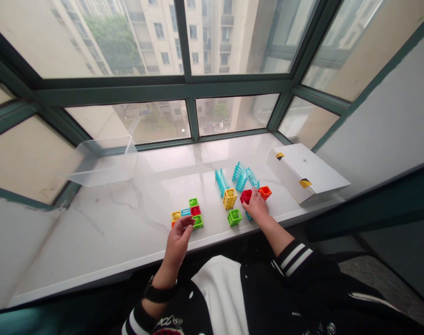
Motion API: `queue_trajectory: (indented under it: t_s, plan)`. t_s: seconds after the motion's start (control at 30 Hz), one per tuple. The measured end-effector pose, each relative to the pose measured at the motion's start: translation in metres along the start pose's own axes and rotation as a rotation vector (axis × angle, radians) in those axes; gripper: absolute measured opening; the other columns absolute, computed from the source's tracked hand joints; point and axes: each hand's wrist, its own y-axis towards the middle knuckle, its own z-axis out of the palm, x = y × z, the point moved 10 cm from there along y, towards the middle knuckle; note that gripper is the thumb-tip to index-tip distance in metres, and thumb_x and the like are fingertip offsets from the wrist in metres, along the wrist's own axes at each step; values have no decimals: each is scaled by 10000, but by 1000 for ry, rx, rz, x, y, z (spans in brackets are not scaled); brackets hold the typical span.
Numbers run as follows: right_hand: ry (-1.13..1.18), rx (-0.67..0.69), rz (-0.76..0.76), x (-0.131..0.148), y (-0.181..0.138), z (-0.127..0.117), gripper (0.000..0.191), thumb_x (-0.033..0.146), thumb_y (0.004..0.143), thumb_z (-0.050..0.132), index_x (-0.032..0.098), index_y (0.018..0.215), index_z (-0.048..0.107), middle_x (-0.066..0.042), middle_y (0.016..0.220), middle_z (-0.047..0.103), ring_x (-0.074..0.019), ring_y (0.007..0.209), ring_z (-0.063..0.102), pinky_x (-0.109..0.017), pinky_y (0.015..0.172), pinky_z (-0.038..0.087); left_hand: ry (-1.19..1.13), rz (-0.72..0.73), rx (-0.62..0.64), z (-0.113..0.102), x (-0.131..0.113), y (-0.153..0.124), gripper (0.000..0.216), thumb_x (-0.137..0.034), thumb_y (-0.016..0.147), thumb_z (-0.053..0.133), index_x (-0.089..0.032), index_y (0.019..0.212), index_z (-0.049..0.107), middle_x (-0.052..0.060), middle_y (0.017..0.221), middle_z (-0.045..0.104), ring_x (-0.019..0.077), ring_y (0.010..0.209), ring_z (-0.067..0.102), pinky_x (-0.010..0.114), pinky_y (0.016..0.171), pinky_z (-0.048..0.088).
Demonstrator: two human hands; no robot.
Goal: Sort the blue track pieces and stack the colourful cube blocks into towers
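Observation:
On a white marble window sill [128, 218] lies a small cluster of joined toy cubes [191, 211] in green, red, yellow, blue and orange. My left hand [179, 239] rests at the cluster's near side, fingers curled against it. My right hand [257, 207] is closed on a red cube [246, 195], right beside an orange cube [265, 191]. A yellow cube [229, 198] and a green cube [235, 217] stand loose between the hands. Several turquoise ribbed track pieces [238, 176] lie just behind them.
A clear plastic bin [103, 160] stands at the back left of the sill. A white cardboard box [304, 174] with yellow tape lies at the right end. Window glass runs along the back and both sides. The sill's front edge is at my lap.

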Motion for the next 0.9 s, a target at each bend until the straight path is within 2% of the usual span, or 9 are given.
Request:
queue_trajectory:
  t_s: [0.27, 0.4, 0.47, 0.53, 0.6, 0.7, 0.77, 0.9]
  plan:
    - [-39, 100, 14, 6, -13, -10, 975, 436, 892, 664, 25, 1644, 201, -327, 1480, 540, -458, 1337, 573, -507, 1054, 468, 4, -1, 4, 0, 2, 0, 393, -486, 894, 725, -204, 1168, 715, 93, 1083, 742, 264, 1074, 710, 457, 998, 588]
    - [1, 84, 19, 4, -21, -24, 960, 448, 873, 682, 67, 1642, 252, -287, 1461, 570, -423, 1286, 616, -495, 1038, 500, -1, 1, 9, 0, 6, 0, 386, -480, 903, 724, -213, 1182, 707, 87, 1088, 740, 257, 1084, 703, 444, 1005, 581]
    - [62, 59, 12, 2, -26, -35, 886, 432, 852, 689, 98, 1600, 352, -247, 1370, 640, -393, 1190, 669, -487, 987, 537, -3, -2, 10, 0, 8, 1, 387, -482, 904, 726, -216, 1185, 703, 86, 1094, 739, 255, 1084, 703, 443, 1004, 582]
    - [157, -26, -17, 0, -31, -54, 687, 393, 864, 653, 153, 1489, 501, -175, 1213, 715, -340, 1071, 710, -461, 938, 562, -3, -1, 12, 0, 8, 0, 387, -484, 907, 723, -216, 1186, 701, 85, 1093, 738, 254, 1083, 704, 448, 1007, 581]
    - [264, -204, -48, -10, -36, -81, 477, 358, 896, 594, 199, 1346, 595, -115, 1083, 736, -289, 989, 718, -437, 929, 567, -2, -2, 11, 0, 7, 0, 387, -482, 908, 721, -213, 1185, 700, 84, 1088, 738, 256, 1083, 705, 455, 1012, 579]
    - [377, -442, 16, -45, -41, -106, 406, 384, 906, 566, 202, 1267, 594, -99, 1041, 714, -258, 929, 702, -419, 895, 576, 0, -7, 5, 0, 7, -1, 388, -478, 901, 724, -209, 1179, 700, 84, 1084, 740, 258, 1074, 709, 455, 1005, 581]
    - [408, -444, 124, -74, -35, -99, 490, 459, 859, 616, 192, 1268, 572, -112, 1073, 695, -261, 923, 688, -408, 839, 582, 0, -5, 6, 1, 7, -1, 383, -474, 901, 722, -208, 1177, 701, 85, 1084, 740, 256, 1073, 708, 446, 995, 583]
    - [336, -290, 246, -107, -16, -59, 725, 624, 703, 750, 185, 1246, 556, -147, 1129, 677, -308, 1027, 653, -437, 898, 550, 6, 0, 13, 2, 8, -1, 374, -466, 899, 722, -207, 1168, 707, 88, 1082, 743, 256, 1069, 710, 428, 970, 590]
